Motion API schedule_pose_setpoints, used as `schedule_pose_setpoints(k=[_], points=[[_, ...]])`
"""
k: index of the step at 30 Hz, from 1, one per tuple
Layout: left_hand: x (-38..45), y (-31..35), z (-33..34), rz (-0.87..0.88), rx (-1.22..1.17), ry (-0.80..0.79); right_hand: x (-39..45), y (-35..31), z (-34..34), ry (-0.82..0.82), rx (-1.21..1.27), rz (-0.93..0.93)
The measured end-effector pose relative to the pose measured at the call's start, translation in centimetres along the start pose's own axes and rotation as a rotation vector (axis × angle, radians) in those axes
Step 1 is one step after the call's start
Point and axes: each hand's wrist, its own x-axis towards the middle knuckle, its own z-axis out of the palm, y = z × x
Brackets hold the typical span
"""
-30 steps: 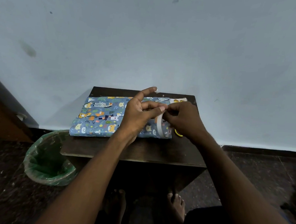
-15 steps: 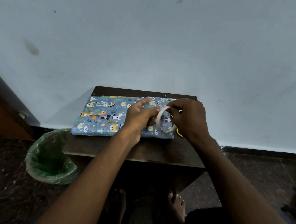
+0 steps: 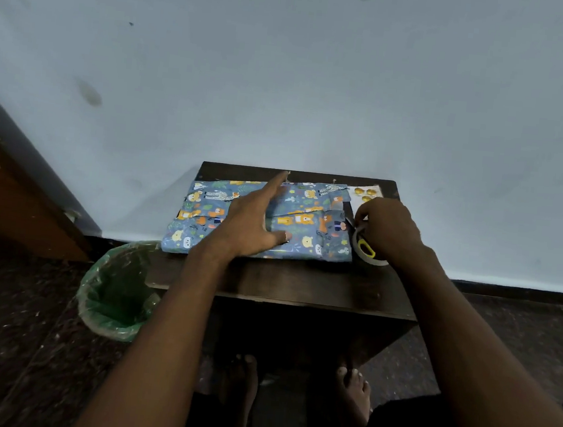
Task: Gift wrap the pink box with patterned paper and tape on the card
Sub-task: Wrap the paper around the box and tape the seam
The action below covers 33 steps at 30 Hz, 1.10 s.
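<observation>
The wrapped box (image 3: pixel 259 218) lies flat on the small dark table (image 3: pixel 301 284), fully covered in blue patterned paper. The left hand (image 3: pixel 255 224) is spread flat, fingers straight, pressing the overlapped paper down at the middle. The right hand (image 3: pixel 388 230), just off the box's right end, curls around the tape roll (image 3: pixel 369 252) resting on the table. The card (image 3: pixel 366 192) sits at the far right corner, not yet attached. Judged step: securing the seam. Next requires drawing a strip of tape while the left hand holds the fold.
</observation>
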Motion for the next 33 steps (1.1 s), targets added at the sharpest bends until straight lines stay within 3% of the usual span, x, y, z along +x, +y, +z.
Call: schedule_pose_setpoints(k=[3,5,10,20,23,30,33], points=[[-0.5,-1.1,-0.8,-0.006,0.19,-0.013,-0.6,-2.8,-0.5,0.199,0.153,-0.032],[-0.8,-1.4,-1.1,-0.019,0.233,0.016,-1.7,-5.9,-0.7,0.249,0.312,-0.127],[-0.7,-1.4,-1.5,-0.012,0.277,0.076,-5.6,-10.6,2.1,0.059,0.249,-0.432],[-0.9,-1.4,-1.8,0.082,0.187,0.057,-5.4,-11.5,3.8,0.006,-0.006,-0.403],[-1.0,-1.5,-1.5,0.066,0.217,0.001,-5.0,-11.7,4.0,0.027,-0.046,-0.415],[-0.2,-0.9,-1.2,-0.024,0.229,0.032,-5.9,-11.6,4.9,0.207,0.0,-0.441],[-0.1,-0.4,-1.2,-0.02,0.238,0.086,-6.7,-12.2,5.7,0.19,-0.021,-0.431]])
